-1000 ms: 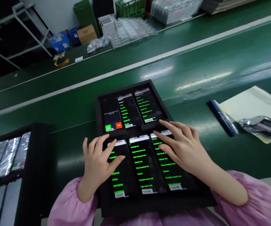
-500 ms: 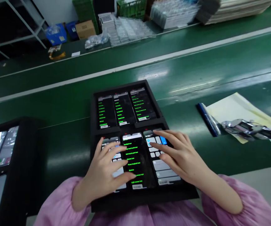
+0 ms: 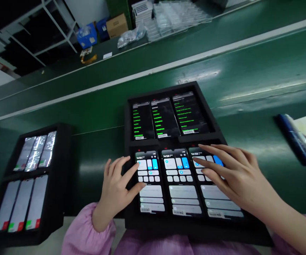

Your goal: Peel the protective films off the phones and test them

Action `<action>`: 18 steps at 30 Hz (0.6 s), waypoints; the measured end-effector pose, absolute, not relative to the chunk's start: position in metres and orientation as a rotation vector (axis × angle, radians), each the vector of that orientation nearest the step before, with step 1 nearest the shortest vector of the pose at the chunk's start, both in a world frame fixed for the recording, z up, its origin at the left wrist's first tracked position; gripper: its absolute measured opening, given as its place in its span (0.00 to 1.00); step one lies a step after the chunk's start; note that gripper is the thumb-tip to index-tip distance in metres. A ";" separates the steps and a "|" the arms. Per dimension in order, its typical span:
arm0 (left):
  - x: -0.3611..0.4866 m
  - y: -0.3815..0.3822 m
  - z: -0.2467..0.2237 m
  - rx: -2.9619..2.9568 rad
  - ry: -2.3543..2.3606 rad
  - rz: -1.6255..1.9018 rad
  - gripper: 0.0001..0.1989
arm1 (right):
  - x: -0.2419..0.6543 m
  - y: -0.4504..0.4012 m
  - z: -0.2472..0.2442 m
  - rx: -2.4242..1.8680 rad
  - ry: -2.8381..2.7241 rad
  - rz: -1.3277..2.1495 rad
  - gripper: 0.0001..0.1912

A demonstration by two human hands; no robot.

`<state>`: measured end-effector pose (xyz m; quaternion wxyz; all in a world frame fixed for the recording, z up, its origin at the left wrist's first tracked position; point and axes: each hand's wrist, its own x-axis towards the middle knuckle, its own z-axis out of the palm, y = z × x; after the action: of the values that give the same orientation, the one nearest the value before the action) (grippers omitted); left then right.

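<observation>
As left hand (image 3: 115,191) and right hand (image 3: 235,177) lie open on smartphones (image 3: 182,198), lower-row screens (image 3: 151,180) show settings tiles (image 3: 178,170), apparently 14:58.

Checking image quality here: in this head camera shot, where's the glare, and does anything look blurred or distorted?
In the head view, pale glare streaks cross the green conveyor belt; white reflections wash the upper phone screens in the smaller black tray at left; the belt edges run tilted across the frame; the person's right hand and the phone screen beneath it look sharp.
</observation>
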<state>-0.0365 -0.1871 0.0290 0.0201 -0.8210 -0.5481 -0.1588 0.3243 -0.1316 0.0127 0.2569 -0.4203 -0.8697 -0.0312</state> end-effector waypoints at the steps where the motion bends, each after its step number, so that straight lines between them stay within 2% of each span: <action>1: -0.037 -0.187 0.028 -2.555 -1.711 -0.485 0.20 | 0.324 -0.131 0.015 -1.133 -2.359 -0.079 0.19; 8: -0.041 -0.185 0.026 -2.582 -1.692 -0.467 0.19 | 0.283 -0.124 0.042 -0.962 -2.465 -0.010 0.20; 12: -0.039 -0.187 0.025 -2.574 -1.682 -0.442 0.19 | 0.262 -0.119 0.038 -0.981 -2.524 0.053 0.25; 18: -0.051 -0.175 0.033 -2.638 -1.620 -0.458 0.18 | 0.263 -0.115 0.029 -1.006 -2.469 0.119 0.24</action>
<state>-0.0515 -0.1747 0.0332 0.0064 -0.8430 -0.5176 -0.1464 0.2635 -0.1147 0.0291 0.2344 -0.3664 -0.8994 0.0432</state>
